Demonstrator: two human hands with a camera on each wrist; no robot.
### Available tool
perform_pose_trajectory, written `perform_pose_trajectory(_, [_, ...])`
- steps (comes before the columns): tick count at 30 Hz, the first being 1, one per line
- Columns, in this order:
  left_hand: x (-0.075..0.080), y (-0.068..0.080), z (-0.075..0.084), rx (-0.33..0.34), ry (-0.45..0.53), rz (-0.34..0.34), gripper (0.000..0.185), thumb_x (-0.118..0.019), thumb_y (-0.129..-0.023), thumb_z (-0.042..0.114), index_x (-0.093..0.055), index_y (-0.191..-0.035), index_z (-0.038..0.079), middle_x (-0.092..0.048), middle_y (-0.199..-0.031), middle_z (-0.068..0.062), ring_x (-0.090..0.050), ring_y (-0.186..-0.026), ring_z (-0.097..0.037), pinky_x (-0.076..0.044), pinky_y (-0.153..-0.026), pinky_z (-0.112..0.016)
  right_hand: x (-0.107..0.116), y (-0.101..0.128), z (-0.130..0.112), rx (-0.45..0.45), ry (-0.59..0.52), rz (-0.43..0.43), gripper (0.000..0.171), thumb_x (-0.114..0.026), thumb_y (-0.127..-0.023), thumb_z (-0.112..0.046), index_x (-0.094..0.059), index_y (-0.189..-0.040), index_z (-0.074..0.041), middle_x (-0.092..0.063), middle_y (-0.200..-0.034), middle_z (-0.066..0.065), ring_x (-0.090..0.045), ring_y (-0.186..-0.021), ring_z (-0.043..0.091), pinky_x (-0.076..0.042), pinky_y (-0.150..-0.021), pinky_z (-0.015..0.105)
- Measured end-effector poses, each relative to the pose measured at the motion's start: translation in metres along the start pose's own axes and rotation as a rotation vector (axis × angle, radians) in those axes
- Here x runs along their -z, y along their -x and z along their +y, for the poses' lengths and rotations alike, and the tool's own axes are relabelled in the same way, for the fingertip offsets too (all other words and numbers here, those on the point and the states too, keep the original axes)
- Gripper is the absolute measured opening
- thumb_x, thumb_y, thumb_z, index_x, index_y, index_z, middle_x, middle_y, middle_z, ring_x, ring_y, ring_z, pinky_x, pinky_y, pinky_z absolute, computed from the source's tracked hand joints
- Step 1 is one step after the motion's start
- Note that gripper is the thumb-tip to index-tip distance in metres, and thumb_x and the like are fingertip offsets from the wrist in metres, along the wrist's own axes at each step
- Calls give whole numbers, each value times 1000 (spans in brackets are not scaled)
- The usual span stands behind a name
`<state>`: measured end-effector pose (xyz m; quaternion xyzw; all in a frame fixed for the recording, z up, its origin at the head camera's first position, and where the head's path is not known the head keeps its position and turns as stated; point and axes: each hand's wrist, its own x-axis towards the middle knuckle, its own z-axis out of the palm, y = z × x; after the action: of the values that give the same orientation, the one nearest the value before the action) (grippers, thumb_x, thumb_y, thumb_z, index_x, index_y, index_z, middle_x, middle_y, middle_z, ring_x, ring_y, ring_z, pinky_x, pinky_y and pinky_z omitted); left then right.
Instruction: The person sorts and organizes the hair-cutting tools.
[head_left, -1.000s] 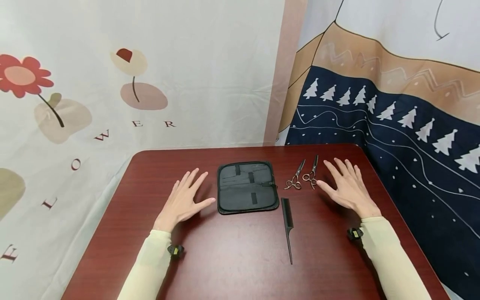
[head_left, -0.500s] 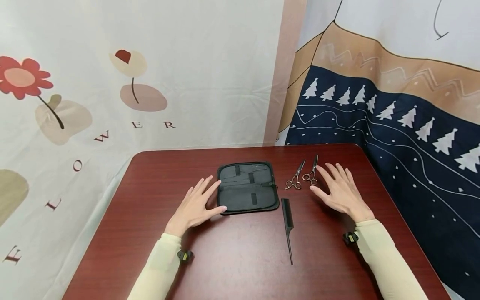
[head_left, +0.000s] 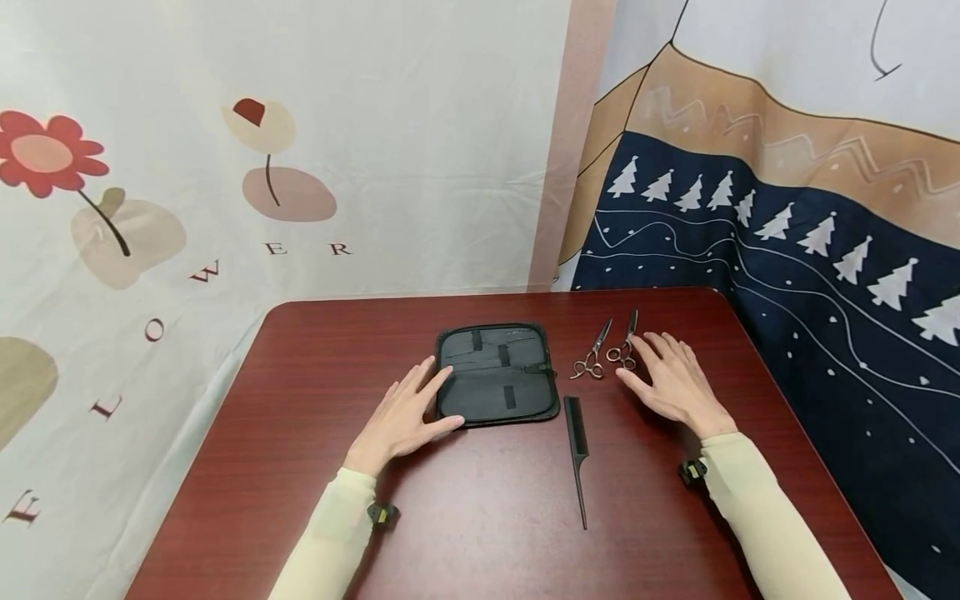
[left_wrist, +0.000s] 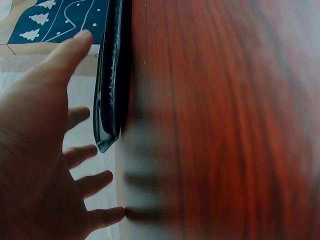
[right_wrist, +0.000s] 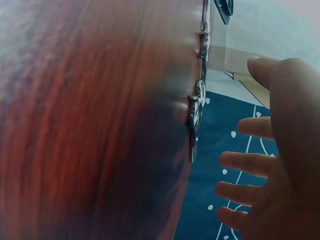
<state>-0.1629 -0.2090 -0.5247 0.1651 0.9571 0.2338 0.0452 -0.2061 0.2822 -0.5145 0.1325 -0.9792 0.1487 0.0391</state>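
A black case point(head_left: 495, 383) with elastic loops lies on the table, its left edge beside my left hand point(head_left: 401, 421). That hand has spread fingers, thumb and index at the case's near left side; whether they touch it I cannot tell. In the left wrist view the case point(left_wrist: 111, 85) shows edge-on past the thumb. My right hand point(head_left: 675, 385), fingers spread, hovers just right of the right-hand scissors point(head_left: 621, 354), gripping nothing. A second pair of scissors point(head_left: 590, 362) lies between those and the case. Below them is a black rat-tail comb point(head_left: 577, 442), handle toward me.
The reddish-brown table point(head_left: 480, 517) has rounded far corners. Behind it hangs a pale cloth point(head_left: 420, 150) printed with flowers. At the right is a dark blue cloth point(head_left: 675, 242) with white trees. Each wrist wears a small black device point(head_left: 382, 513).
My left hand has moved right and slightly toward me, up to the case's left edge. My right hand has shifted left, closer to the scissors. Case, scissors and comb stay put.
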Motion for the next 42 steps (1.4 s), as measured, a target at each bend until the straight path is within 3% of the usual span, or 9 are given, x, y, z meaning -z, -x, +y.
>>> perform_pose_trajectory(10, [-1, -1, 2, 37, -15, -23, 92, -67, -104, 72, -37, -178, 26, -20, -191, -10, -26, -177, -39, -22, -139, -75, -6, -15, 0, -37, 11, 23, 69, -62, -113, -48, -57, -160, 3, -55, -160, 34, -49, -152, 55, -37, -130, 75])
perform_pose_trajectory(18, [0, 0, 3, 29, -42, -38, 88, -67, -106, 67, -45, -174, 16, -25, -189, -15, -28, -175, -43, -21, -140, -75, -11, -26, -7, -80, 8, 37, 69, -60, -112, -48, -61, -152, 9, -61, -153, 36, -59, -139, 58, -46, -121, 75])
perform_pose_trajectory(24, [-1, -1, 4, 33, -71, -50, 87, -69, -106, 65, -46, -174, 15, -31, -187, -18, -28, -175, -44, -22, -140, -72, -12, -32, -11, -122, 15, 5, 68, -58, -113, -48, -62, -149, 10, -62, -149, 37, -60, -133, 59, -49, -116, 75])
perform_pose_trajectory(30, [-2, -1, 5, 47, -84, -56, 87, -69, -105, 65, -47, -173, 16, -36, -184, -18, -27, -175, -45, -21, -140, -73, -12, -37, -15, -156, -3, -5, 65, -60, -112, -47, -67, -137, 12, -64, -135, 37, -62, -122, 57, -56, -105, 74])
perform_pose_trajectory(42, [-2, -1, 6, 50, -73, -66, 86, -70, -105, 63, -47, -174, 16, -35, -184, -20, -26, -175, -46, -21, -140, -74, -12, -45, -23, -218, -11, -32, 68, -59, -111, -51, -72, -123, 15, -61, -125, 38, -61, -115, 55, -59, -95, 73])
